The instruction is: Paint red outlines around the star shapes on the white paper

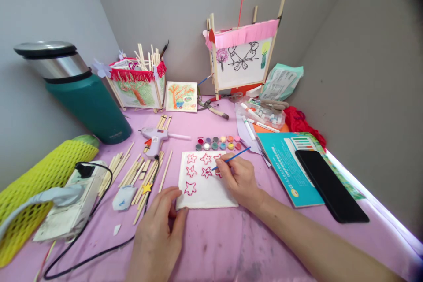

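A: Two bare hands work on a pink table, seen from the head camera; what does each one hold?

B: The right hand pinches a thin blue brush, fingers closed narrowly around it; the tip touches a white sheet among red star outlines. The left hand holds nothing; it lies fairly flat, fingers loosely spread, its fingertips pressing the sheet's lower left corner.

A: Where is the sheet?

B: In the middle of the table, just in front of the person; a strip of small paint pots sits just behind it.

A: And around it?

B: To the left, loose wooden sticks and a glue gun; further left a power strip, yellow foam netting and a green flask. To the right, a teal booklet with a black phone lying on it. At the back stand two paper lanterns, one fringed red, one fringed pink.
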A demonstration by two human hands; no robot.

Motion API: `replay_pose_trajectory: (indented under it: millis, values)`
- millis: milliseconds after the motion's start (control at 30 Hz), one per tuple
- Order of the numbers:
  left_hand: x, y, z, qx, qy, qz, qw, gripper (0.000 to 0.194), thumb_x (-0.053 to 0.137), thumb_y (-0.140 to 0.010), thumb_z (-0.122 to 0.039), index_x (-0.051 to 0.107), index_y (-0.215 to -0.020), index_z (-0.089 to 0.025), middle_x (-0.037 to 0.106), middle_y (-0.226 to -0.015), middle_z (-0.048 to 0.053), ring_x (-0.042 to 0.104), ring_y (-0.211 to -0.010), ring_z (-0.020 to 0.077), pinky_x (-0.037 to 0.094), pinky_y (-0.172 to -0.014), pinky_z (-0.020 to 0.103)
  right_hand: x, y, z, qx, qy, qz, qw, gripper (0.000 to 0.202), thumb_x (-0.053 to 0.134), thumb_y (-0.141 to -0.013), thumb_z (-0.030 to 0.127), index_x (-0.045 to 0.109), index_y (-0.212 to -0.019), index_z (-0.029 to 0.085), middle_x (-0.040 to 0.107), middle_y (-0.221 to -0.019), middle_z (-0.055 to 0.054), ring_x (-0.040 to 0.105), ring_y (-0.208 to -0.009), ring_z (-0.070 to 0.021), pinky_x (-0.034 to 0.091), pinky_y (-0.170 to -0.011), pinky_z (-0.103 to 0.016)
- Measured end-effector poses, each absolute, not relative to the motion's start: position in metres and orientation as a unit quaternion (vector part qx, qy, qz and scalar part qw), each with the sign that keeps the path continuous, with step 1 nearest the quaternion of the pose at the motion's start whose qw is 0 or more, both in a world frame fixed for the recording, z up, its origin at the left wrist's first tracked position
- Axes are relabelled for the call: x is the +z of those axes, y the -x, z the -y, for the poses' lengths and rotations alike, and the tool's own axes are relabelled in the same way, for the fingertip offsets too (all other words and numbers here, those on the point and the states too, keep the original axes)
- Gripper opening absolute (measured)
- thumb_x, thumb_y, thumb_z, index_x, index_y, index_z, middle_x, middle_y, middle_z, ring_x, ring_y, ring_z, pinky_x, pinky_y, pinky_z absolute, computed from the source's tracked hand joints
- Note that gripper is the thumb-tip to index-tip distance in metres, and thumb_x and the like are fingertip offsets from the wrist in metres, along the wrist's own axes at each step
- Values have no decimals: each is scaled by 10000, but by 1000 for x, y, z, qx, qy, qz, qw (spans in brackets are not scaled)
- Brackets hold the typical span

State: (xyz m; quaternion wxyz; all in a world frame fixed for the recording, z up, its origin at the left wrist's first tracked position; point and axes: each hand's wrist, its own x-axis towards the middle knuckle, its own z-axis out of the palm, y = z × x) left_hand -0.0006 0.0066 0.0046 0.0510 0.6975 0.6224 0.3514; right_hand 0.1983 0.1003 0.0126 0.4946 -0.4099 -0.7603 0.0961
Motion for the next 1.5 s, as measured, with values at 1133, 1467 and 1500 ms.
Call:
replay_pose_trajectory:
  millis: [1133,1467,1500]
  values:
    - [5,0,-7,349,-696,-625,56,225,486,-848,-274,543,-1061,-225,612,-977,51,588,-716,145,497,-658,290,16,-199,-99,82,424,757,491,254,475,-926,234,538,-685,191,644,-669,-30,583,-583,-128,440,-578,-260]
    - [7,0,-8,349,-699,-621,52,217,483,-848,-283,549,-1046,-222,619,-955,49,588,-685,139,498,-635,280,15,-199,-100,92,427,764,474,269,473,-929,253,525,-672,191,626,-661,-33,572,-595,-135,436,-585,-266]
    - [7,0,-8,348,-700,-622,51,218,483,-849,-282,548,-1049,-224,618,-957,47,589,-687,139,497,-633,278,15,-199,-100,89,427,763,477,270,471,-929,249,524,-671,191,629,-662,-33,575,-596,-135,437,-586,-266]
